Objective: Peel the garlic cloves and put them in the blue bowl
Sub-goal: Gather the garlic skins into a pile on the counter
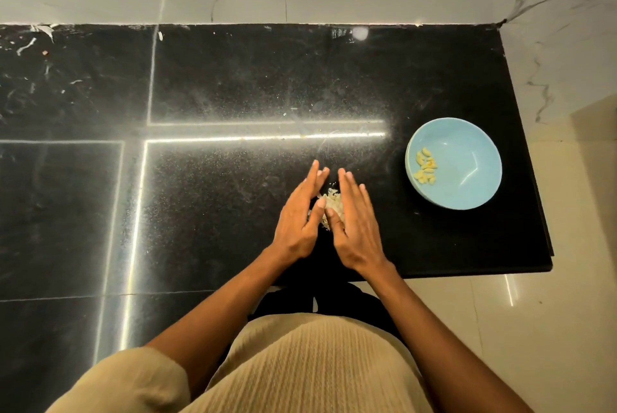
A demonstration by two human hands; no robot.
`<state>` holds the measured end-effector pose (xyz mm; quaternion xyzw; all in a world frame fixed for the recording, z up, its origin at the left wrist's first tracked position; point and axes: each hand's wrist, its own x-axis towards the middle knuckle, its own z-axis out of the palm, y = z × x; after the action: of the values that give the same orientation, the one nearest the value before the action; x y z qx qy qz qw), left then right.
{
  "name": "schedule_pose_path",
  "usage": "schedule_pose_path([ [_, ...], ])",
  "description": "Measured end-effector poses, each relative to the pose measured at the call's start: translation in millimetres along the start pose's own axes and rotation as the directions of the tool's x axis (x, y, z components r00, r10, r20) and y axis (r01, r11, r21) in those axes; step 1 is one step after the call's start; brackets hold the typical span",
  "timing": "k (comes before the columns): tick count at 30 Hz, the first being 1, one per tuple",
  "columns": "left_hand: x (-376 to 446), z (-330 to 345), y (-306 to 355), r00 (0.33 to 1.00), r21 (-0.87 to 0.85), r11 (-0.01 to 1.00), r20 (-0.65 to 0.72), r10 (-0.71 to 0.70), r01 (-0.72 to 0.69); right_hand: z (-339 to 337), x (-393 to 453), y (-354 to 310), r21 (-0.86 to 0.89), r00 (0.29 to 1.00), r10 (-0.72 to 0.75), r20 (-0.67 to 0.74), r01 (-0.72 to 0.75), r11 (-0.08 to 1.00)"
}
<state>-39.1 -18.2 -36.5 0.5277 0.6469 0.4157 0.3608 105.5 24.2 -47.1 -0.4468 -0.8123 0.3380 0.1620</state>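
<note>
Head view, looking down on a black counter (233, 95) that filled the left and centre of the frame, with pale marble wall along the top. The blue bowl (467, 145) stood at the right of the frame, near the counter's right edge and well apart from the hands. A small cluster of peeled garlic cloves (425, 167) lay inside it against its left wall.

Just below the middle of the frame, a low heap of papery garlic skins (332, 204) lay on the counter between the two hands. The left hand (300, 212) and the right hand (355, 222) stood on either side of the heap, palms turned inward, fingers straight and close together. Both were released, gripping nothing; the thumbs touched the near side of the heap. Whether any unpeeled clove remained under the skins could not be told.

The step in hand appeared to be gathering the loose skins into one pile, the peeling itself seeming largely done.

To do this well, the outer edges of both palms should stay flat on the counter so that thin flakes cannot slip beneath them. The hands should close slowly and evenly, since dry skins are light and scatter at any quick movement. The heap is best checked for a hidden clove before it is lifted. The sweep should be kept away from the bowl, so that no skin falls among the cloves.
</note>
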Motion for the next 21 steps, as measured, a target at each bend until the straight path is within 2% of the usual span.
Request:
schedule_pose_path([
  [3, -11.3, 6.2, 4.1, 0.999, -0.131, 0.991, 0.025, 0.027, -0.023, -3.7, -10.3, -5.0, 0.244, 0.998, 0.045, -0.047, -0.032, 0.969],
  [5, -12.2, 5.1, 9.0, 0.998, -0.173, 0.983, -0.013, 0.059, -0.060, -12.5, -16.8, -1.1, 0.356, 0.978, 0.118, -0.171, -0.050, 0.933],
  [7, -4.1, -0.6, 11.1, 0.992, -0.168, 0.981, -0.092, 0.087, -0.102, -20.2, -21.3, 6.1, 0.394, 0.928, 0.187, -0.321, -0.048, 0.918],
  [10, 24.4, -13.3, 0.7, 0.986, -0.068, 0.992, -0.138, 0.097, -0.107, -19.4, -20.9, 18.0, 0.486, 0.844, 0.323, -0.429, -0.085, 0.870],
  [13, 41.7, -14.4, -6.9, 0.998, 0.054, 0.997, -0.008, 0.058, -0.057, -10.7, -15.4, 21.9, 0.563, 0.755, 0.415, -0.507, -0.075, 0.823],
  [15, 35.3, -4.9, -4.9, 0.994, 0.083, 0.993, 0.076, 0.073, -0.079, -7.6, -14.2, 19.7, 0.580, 0.714, 0.441, -0.544, -0.060, 0.813],
  [19, 3.8, 22.8, 2.9, 0.981, 0.061, 0.991, 0.164, 0.107, -0.118, -4.6, -23.2, 17.4, 0.630, 0.710, 0.468, -0.526, -0.044, 0.775],
  [21, -9.5, 35.5, 6.9, 0.980, 0.015, 0.992, 0.158, 0.118, -0.122, -3.1, -32.2, 19.4, 0.646, 0.725, 0.466, -0.508, -0.037, 0.762],
])
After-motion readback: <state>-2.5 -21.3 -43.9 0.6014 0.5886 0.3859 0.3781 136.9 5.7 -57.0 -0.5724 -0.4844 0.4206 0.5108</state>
